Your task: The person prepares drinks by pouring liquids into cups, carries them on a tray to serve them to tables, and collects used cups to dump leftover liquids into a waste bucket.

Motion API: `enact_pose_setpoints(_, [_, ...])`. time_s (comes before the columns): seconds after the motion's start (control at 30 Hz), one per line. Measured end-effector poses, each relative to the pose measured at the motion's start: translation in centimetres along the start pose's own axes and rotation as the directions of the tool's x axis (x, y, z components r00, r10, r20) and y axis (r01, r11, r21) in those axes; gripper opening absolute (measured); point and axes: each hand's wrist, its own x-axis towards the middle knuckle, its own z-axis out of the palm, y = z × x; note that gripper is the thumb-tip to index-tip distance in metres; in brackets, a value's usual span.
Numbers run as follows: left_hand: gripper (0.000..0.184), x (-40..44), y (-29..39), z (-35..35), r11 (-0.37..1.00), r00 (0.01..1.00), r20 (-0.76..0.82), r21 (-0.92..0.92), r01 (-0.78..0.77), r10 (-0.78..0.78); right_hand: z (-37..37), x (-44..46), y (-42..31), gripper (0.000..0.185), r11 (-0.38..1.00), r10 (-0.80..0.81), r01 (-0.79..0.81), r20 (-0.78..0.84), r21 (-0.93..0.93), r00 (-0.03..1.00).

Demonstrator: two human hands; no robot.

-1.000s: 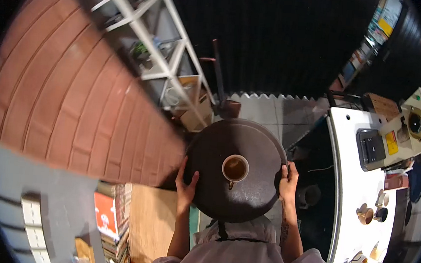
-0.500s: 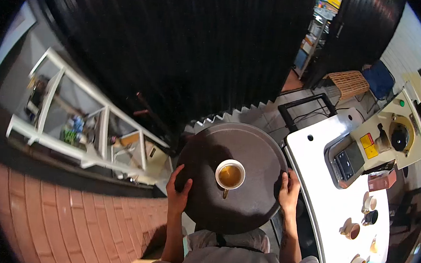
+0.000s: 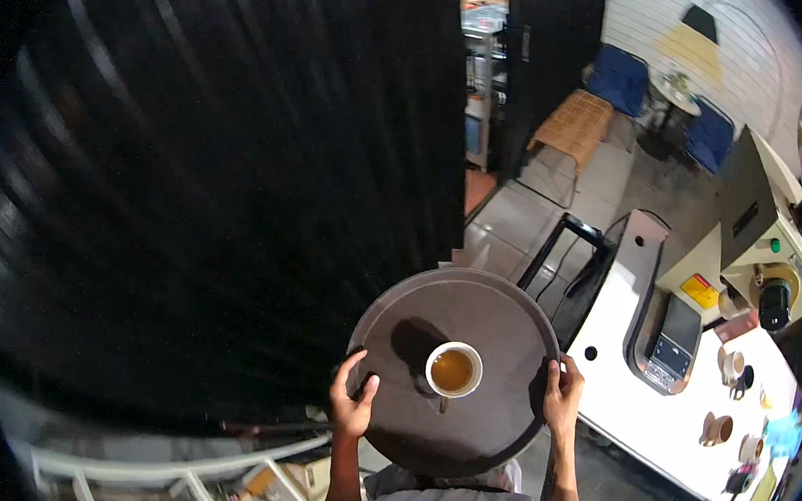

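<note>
While both hands are set well apart on opposite sides of the round dark tray (image 3: pixel 499 319), a white-rimmed cup (image 3: pixel 454 371) of amber liquid stands upright near its middle, in the lower centre of the frame. The left hand (image 3: pixel 352 409) clamps the tray's left rim, thumb on top; the right hand (image 3: pixel 564 397) clamps the right rim likewise. The tray looks stiff and probably fairly light, best held level at those two opposite points of the rim. The cup seems hard and breakable, could slide if the tray tips, and its small handle (image 3: pixel 444 406) offers the surest hold, pointing toward the bottom of the frame. Right of the tray, a white tabletop (image 3: pixel 627 428) carries a scale (image 3: pixel 677 338) and more cups. A yellow-and-red label (image 3: pixel 700 291) marks the pale machine (image 3: pixel 750 217); its writing is too small to read, and no brand is legible.
</note>
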Motion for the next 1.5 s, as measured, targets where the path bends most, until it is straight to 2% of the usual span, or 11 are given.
enact_pose_setpoints(0.13, [0.039, 9.3, -0.4, 1.7, 0.999, 0.992, 0.120, -0.040, -0.037, 0.041, 3.6, 3.3, 0.6, 0.028, 0.990, -0.140, 0.134, -0.159, -0.043, 0.977])
enact_pose_setpoints(0.27, [0.035, 18.0, -1.3, 4.5, 0.997, 0.970, 0.239, -0.066, -0.038, 0.053, 6.2, 7.3, -0.8, 0.025, 0.990, -0.009, -0.024, -0.235, -0.138, 0.972])
enact_pose_setpoints(0.4, [0.036, 26.7, -2.4, 8.6, 0.994, 0.936, 0.344, -0.100, -0.040, 0.072, 9.2, 12.4, -1.6, 0.022, 1.000, 0.012, -0.007, -0.351, 0.015, 0.936])
enact_pose_setpoints(0.67, [0.037, 41.8, -3.5, 18.5, 0.988, 0.857, 0.492, -0.102, -0.120, 0.155, 13.0, 23.5, -0.1, 0.021, 0.989, 0.135, -0.081, -0.500, 0.127, 0.855])
enact_pose_setpoints(0.73, [0.034, 44.6, -2.9, 21.0, 0.989, 0.846, 0.513, -0.076, -0.123, 0.145, 13.2, 26.2, -0.8, 0.022, 0.996, 0.081, -0.049, -0.548, 0.072, 0.833])
enact_pose_setpoints(0.83, [0.029, 49.2, -2.3, 24.8, 0.985, 0.809, 0.563, -0.125, -0.119, 0.169, 13.3, 29.8, -1.7, 0.025, 0.977, 0.214, -0.173, -0.581, 0.126, 0.785])
enact_pose_setpoints(1.0, [0.028, 56.5, -1.3, 32.5, 0.982, 0.687, 0.703, -0.111, -0.151, 0.185, 13.6, 35.2, -1.0, 0.029, 0.978, 0.207, -0.167, -0.690, 0.126, 0.693])
enact_pose_setpoints(1.13, [0.029, 61.7, -0.7, 40.0, 0.961, 0.537, 0.798, -0.213, -0.175, 0.274, 13.1, 39.7, -0.4, 0.023, 0.982, 0.147, -0.185, -0.788, 0.043, 0.597])
enact_pose_setpoints(1.27, [0.032, 65.1, 1.9, 47.5, 0.965, 0.468, 0.845, -0.208, -0.163, 0.261, 12.0, 44.3, 2.5, 0.022, 0.937, 0.163, -0.348, -0.847, -0.028, 0.506])
enact_pose_setpoints(1.37, [0.031, 67.5, 3.6, 54.0, 0.960, 0.399, 0.875, -0.224, -0.165, 0.273, 10.2, 48.6, 1.5, 0.022, 0.962, 0.241, -0.231, -0.854, 0.147, 0.461])
enact_pose_setpoints(1.5, [0.034, 70.0, 6.4, 62.2, 0.916, 0.291, 0.871, -0.348, -0.202, 0.395, 7.0, 53.7, 3.1, 0.022, 0.967, 0.241, -0.172, -0.894, 0.188, 0.377])
